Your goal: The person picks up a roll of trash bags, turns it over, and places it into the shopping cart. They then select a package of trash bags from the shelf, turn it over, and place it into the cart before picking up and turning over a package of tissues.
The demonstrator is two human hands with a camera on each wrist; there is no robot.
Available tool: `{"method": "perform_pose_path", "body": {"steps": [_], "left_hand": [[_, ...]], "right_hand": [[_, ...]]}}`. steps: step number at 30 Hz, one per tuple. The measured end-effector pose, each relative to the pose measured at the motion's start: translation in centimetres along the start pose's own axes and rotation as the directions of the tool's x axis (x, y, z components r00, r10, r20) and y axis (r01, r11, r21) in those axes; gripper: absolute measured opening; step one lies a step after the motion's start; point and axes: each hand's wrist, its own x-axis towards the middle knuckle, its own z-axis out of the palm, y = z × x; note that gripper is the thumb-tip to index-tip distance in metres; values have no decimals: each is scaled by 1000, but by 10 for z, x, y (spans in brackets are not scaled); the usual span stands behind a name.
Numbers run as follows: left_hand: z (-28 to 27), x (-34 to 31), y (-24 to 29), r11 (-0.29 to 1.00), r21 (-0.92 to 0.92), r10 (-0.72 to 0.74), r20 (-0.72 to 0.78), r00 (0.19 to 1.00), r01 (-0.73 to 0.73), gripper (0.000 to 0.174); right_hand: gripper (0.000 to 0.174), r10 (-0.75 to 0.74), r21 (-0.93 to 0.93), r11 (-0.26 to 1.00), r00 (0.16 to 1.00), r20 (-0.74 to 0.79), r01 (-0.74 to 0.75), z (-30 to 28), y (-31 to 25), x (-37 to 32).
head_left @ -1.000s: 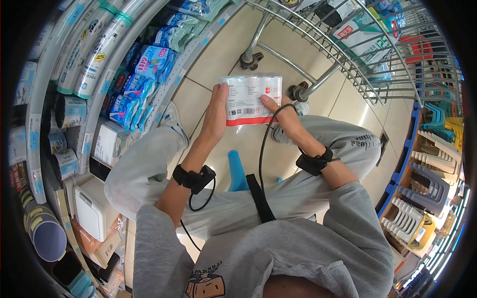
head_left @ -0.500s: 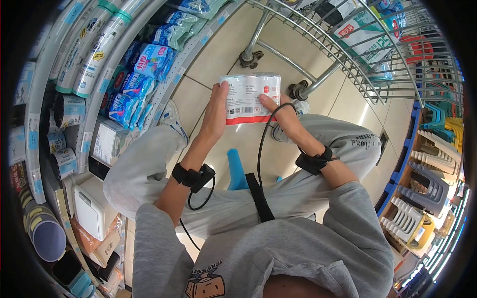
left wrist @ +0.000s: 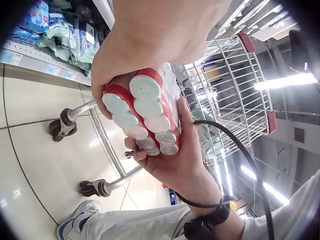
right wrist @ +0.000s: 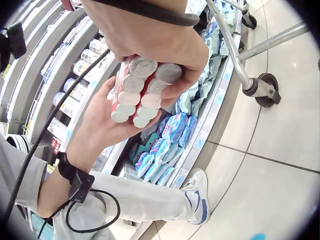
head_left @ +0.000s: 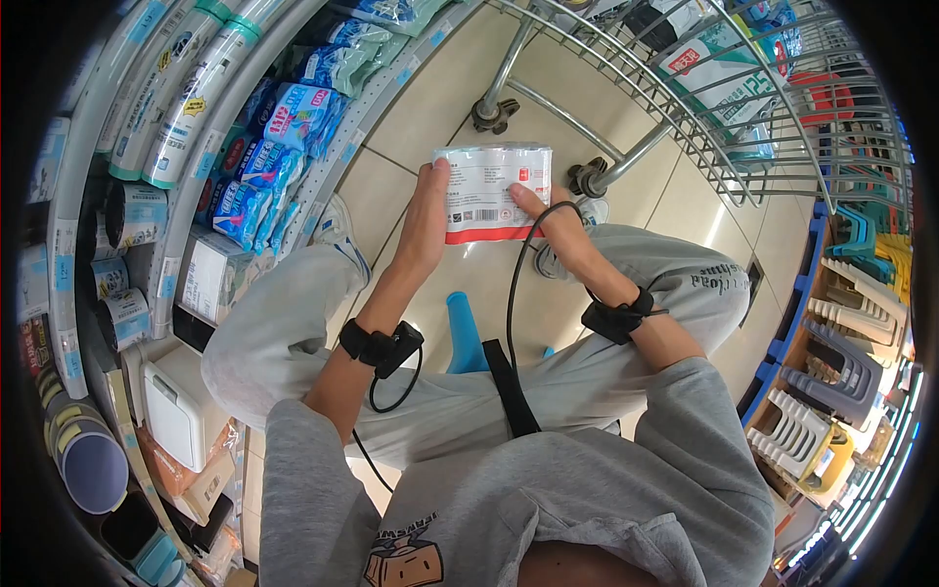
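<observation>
The glossy beige tiled floor point(right wrist: 285, 130) bears the swivel casters point(head_left: 492, 115) of a metal shopping cart point(head_left: 567, 124) and white-and-blue sneakers point(right wrist: 200, 197); beside it, the perforated grey metal shelf point(head_left: 354, 150) carries blue-and-pink plastic packs point(head_left: 298, 115) and, next to them, pale green packs point(head_left: 367, 64)

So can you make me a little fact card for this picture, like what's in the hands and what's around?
Held thing: wrapped pack of rolls, in two rows, with a red band
Left hand: grips the pack's left side
Right hand: grips its right side, thumb on the printed face
On the left: shelf with blue packets
Ahead: wire cart, with goods inside
On each wrist: black band
</observation>
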Motion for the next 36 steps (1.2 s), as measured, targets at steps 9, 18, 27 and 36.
{"method": "perform_pose_path", "body": {"steps": [9, 18, 27, 36], "left_hand": [[-6, 5, -11, 998, -50, -26, 26, 999, 28, 49], [-5, 6, -11, 989, -143, -24, 40, 999, 29, 43], [-1, 1, -1, 1000, -12, 20, 24, 1000, -20, 43], [-2, 4, -4, 986, 129, 90, 97, 991, -102, 66]], "right_hand": [[46, 18, -3, 1000, 1000, 12, -18, 0, 1, 1], [48, 36, -9, 999, 999, 9, -36, -1, 1, 2], [48, 17, 18, 1000, 1000, 16, -17, -3, 11, 7], [49, 36, -37, 999, 999, 16, -35, -2, 0, 2]]}}
